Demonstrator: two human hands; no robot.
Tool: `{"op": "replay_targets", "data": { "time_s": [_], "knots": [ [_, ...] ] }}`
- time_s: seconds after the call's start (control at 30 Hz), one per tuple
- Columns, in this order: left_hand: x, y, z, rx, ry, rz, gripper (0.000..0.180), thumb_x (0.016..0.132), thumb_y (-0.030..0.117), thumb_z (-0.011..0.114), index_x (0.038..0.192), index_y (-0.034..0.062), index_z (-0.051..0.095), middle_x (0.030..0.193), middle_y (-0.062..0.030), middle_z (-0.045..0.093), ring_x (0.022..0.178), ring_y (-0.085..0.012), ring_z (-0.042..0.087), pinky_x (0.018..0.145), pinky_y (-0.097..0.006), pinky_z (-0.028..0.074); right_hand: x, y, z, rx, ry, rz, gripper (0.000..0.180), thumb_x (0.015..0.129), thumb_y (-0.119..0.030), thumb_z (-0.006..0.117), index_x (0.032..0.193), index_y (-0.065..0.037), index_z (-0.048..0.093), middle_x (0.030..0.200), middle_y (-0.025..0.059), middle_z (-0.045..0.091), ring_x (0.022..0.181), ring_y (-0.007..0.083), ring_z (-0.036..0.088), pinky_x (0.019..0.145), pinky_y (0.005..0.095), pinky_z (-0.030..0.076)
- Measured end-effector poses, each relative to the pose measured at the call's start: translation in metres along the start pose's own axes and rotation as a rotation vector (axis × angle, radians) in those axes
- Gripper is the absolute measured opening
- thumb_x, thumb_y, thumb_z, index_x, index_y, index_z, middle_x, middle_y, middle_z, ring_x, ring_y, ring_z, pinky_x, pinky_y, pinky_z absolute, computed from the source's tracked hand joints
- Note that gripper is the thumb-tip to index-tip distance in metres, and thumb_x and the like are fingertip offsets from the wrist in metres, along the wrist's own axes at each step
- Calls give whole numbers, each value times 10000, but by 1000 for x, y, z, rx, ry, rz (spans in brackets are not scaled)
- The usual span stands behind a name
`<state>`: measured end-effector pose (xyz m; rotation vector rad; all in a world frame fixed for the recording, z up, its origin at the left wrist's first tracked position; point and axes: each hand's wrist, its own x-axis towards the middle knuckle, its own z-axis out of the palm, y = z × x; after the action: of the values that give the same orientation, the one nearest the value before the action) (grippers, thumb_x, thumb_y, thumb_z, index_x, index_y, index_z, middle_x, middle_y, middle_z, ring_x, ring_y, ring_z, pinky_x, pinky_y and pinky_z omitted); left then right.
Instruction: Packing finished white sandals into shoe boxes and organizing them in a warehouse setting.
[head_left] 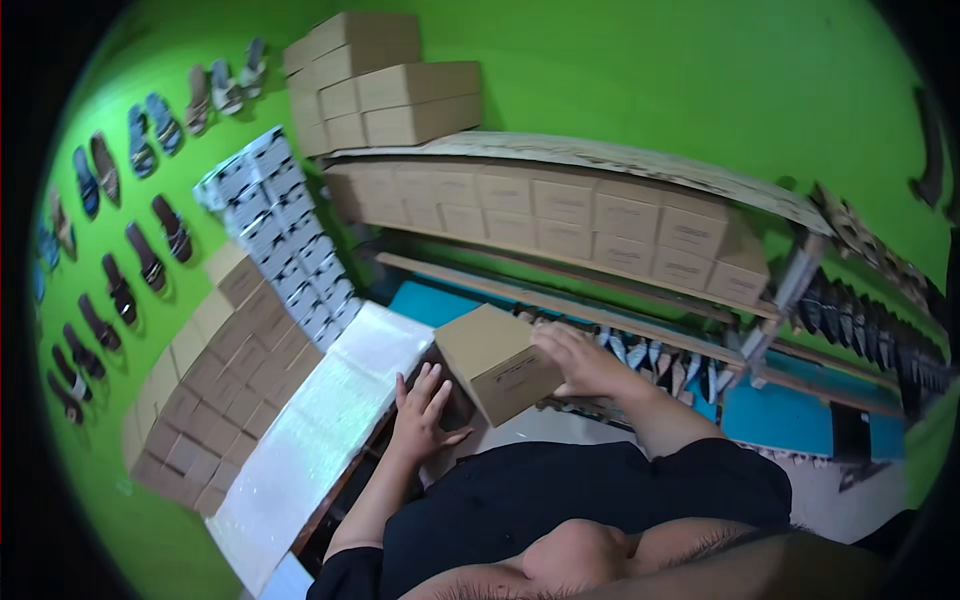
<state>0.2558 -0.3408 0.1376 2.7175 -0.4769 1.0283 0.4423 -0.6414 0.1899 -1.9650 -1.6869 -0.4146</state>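
Observation:
A closed brown cardboard box (487, 340) is in front of my chest, its corner tilted toward me. My right hand (580, 360) grips its right side, thumb low on the front face and fingers over the far edge. To the left of the box is my left hand (423, 412), apart from it, with spread fingers at the edge of a table (345, 385) covered in shiny white wrap. What lies beneath the box is mostly hidden.
Brown boxes (565, 205) line a wooden shelf ahead, with more boxes (420, 100) on its top. Stacked boxes (225, 380) and white patterned boxes (285, 230) stand at the left. Sandals (140, 140) hang on the green wall; shoes (850, 315) fill a rack at right.

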Motion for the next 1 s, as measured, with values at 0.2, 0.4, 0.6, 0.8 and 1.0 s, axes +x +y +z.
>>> {"op": "replay_targets", "data": {
  "time_s": [0.2, 0.4, 0.6, 0.8, 1.0],
  "knots": [
    [29, 14, 42, 54, -3, -49, 850, 677, 332, 842, 1413, 141, 460, 1520, -179, 393, 1426, -363, 366, 1139, -680, 64, -96, -32, -153, -298, 83, 392, 963, 471, -88, 856, 1347, -38, 459, 1383, 196, 473, 1321, 411, 427, 1109, 473, 379],
    [52, 7, 65, 48, -27, -73, 786, 724, 277, 792, 1416, 128, 449, 1538, -192, 358, 1437, -374, 336, 1136, -699, 41, -153, -96, -234, -511, 279, 586, 970, 437, -3, 822, 1338, -66, 469, 1349, 187, 505, 1281, 413, 466, 1076, 455, 410],
    [88, 17, 73, -4, -25, 3, 831, 703, 186, 789, 1434, 99, 404, 1533, -214, 357, 1444, -391, 320, 1140, -681, 48, -174, -124, -260, -840, 447, 721, 1005, 434, 32, 803, 1366, -71, 443, 1357, 182, 505, 1264, 404, 481, 1046, 454, 435],
    [86, 20, 72, -20, -51, 38, 812, 712, 203, 779, 1432, 111, 415, 1526, -198, 376, 1437, -378, 339, 1146, -671, 24, -188, -85, -265, -921, 476, 767, 1012, 446, 46, 805, 1378, -74, 428, 1377, 171, 479, 1271, 402, 463, 1055, 456, 428],
    [66, 16, 57, 9, -138, -80, 770, 722, 232, 785, 1414, 138, 462, 1510, -151, 411, 1431, -341, 359, 1144, -679, 24, -200, -12, -255, -956, 503, 750, 989, 481, 47, 817, 1378, -87, 423, 1375, 167, 473, 1279, 394, 456, 1068, 455, 418]
  ]
}}
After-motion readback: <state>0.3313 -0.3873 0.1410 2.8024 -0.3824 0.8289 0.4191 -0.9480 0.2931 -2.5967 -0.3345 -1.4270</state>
